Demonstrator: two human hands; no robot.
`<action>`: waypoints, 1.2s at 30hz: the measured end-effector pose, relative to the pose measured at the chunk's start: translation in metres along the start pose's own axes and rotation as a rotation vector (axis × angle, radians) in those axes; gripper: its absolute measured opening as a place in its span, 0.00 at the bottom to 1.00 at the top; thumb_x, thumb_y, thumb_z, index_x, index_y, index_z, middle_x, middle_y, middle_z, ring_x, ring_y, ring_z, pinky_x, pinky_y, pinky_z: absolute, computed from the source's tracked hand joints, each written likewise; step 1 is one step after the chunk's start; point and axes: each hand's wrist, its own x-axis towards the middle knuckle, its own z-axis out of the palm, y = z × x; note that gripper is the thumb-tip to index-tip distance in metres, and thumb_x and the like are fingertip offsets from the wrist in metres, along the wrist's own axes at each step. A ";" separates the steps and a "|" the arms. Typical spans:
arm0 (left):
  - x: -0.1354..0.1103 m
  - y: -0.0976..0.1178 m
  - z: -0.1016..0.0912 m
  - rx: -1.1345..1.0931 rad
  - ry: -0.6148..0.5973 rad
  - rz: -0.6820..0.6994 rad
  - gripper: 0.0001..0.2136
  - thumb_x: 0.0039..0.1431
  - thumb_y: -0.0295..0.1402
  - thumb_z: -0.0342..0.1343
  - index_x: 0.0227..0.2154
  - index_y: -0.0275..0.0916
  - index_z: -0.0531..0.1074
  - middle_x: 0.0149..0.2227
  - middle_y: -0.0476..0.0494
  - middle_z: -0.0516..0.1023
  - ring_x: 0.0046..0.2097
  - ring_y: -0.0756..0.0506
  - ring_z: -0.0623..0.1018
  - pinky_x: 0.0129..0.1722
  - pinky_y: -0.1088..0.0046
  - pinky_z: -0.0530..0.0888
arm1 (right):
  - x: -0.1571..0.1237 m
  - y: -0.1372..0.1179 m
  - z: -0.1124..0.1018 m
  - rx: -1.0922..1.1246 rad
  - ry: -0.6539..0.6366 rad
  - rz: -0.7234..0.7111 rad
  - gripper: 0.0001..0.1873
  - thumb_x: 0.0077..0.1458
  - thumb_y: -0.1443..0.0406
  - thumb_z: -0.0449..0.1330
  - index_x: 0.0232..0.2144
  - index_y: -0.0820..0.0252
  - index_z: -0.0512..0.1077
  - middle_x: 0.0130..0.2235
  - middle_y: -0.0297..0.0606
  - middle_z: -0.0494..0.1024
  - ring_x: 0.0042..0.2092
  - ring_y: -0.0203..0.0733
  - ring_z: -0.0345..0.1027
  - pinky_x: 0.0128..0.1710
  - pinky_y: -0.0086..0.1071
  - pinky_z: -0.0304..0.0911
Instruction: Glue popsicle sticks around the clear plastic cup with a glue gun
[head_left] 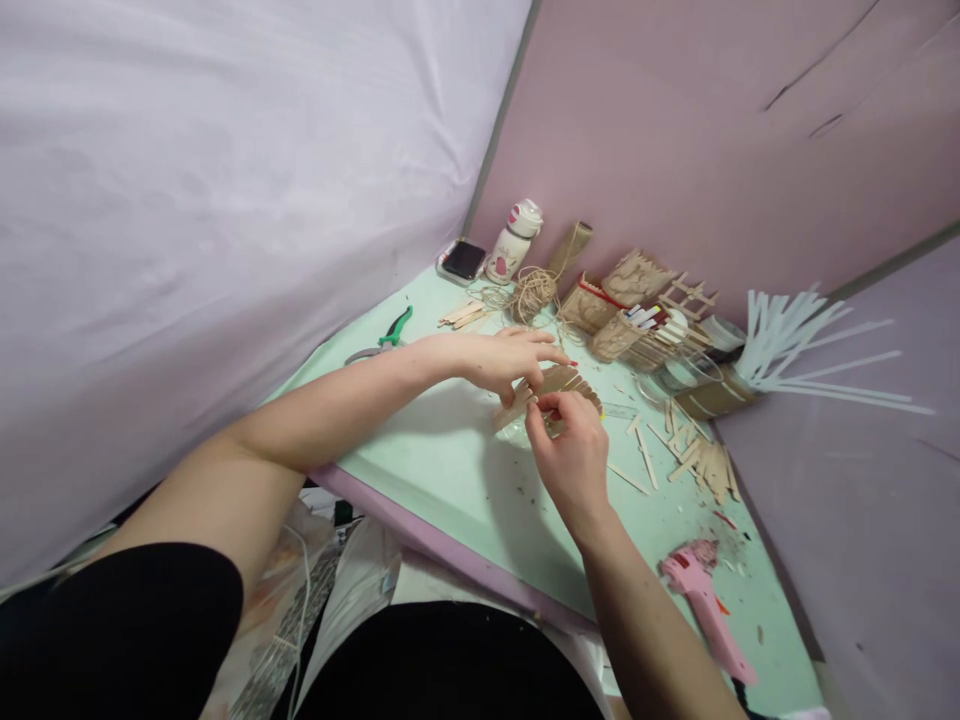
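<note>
A ring of wooden craft sticks [568, 381] stands around a clear plastic base on the table, partly covered by my hands. From the left, my left hand [514, 362] reaches over it, thumb and bent fingers gripping its near side while other fingers stretch across the top. A pale craft stick [507, 413] shows under the left fingertips. My right hand [571, 435] pinches at the near edge, thumb against forefinger, at the end of that stick. The fingertips hide exactly where they meet the stick. Beside the right forearm lies a pink glue gun [705, 605].
Loose craft sticks [709, 465] lie on the right, with a ruler [619, 411] nearer. Green-handled pliers [394, 328] rest left. Along the back stand a bottle [513, 243], a phone [463, 260], twine [534, 295], stick-made holders [619, 335] and white glue sticks [787, 345].
</note>
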 end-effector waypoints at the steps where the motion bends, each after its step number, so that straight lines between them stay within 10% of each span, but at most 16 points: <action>1: 0.002 0.000 0.000 -0.009 0.012 0.002 0.12 0.37 0.20 0.69 0.24 0.45 0.79 0.63 0.50 0.67 0.67 0.32 0.56 0.64 0.50 0.54 | -0.001 0.001 0.000 -0.002 0.004 0.001 0.06 0.58 0.64 0.56 0.29 0.57 0.68 0.29 0.36 0.73 0.33 0.42 0.64 0.36 0.35 0.58; 36: 0.002 0.016 -0.002 -0.114 -0.043 0.001 0.08 0.40 0.21 0.65 0.17 0.38 0.74 0.59 0.43 0.71 0.65 0.34 0.61 0.62 0.59 0.63 | -0.011 0.011 -0.009 0.099 0.041 -0.080 0.05 0.57 0.68 0.57 0.29 0.56 0.66 0.33 0.37 0.74 0.39 0.44 0.64 0.42 0.38 0.59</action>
